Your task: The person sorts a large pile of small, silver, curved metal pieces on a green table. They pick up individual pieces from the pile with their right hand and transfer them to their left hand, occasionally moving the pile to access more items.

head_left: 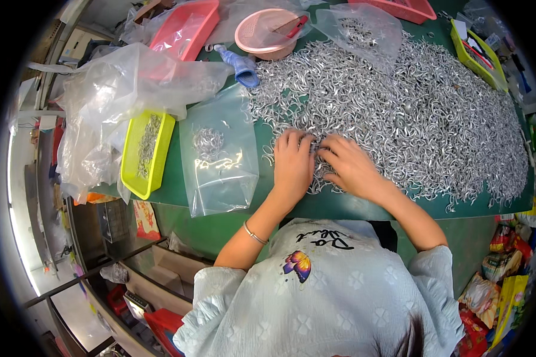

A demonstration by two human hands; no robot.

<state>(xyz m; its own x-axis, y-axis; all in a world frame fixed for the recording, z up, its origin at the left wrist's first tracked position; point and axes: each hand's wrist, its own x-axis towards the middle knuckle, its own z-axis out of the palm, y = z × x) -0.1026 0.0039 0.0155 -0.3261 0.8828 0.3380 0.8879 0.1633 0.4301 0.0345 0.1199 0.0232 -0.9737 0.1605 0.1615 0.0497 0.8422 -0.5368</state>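
Observation:
A wide heap of small curved silver metal pieces (pixel 411 107) covers most of the green table (pixel 339 207). My left hand (pixel 292 165) lies palm down on the heap's near edge, fingers bent into the pieces, a thin bracelet on the wrist. My right hand (pixel 350 168) rests just beside it, fingers curled toward the left hand and touching the pieces. What the fingers pinch is hidden. A flat clear plastic bag (pixel 220 172) holding a small cluster of the same pieces lies on the table left of my left hand.
A yellow basket (pixel 146 154) with metal pieces sits at the table's left edge under crumpled plastic bags (pixel 113 95). At the back are a red basket (pixel 184 30), a pink bowl (pixel 268 33), a blue glove (pixel 242 66), another clear bag (pixel 360 30) and a yellow tray (pixel 479 56).

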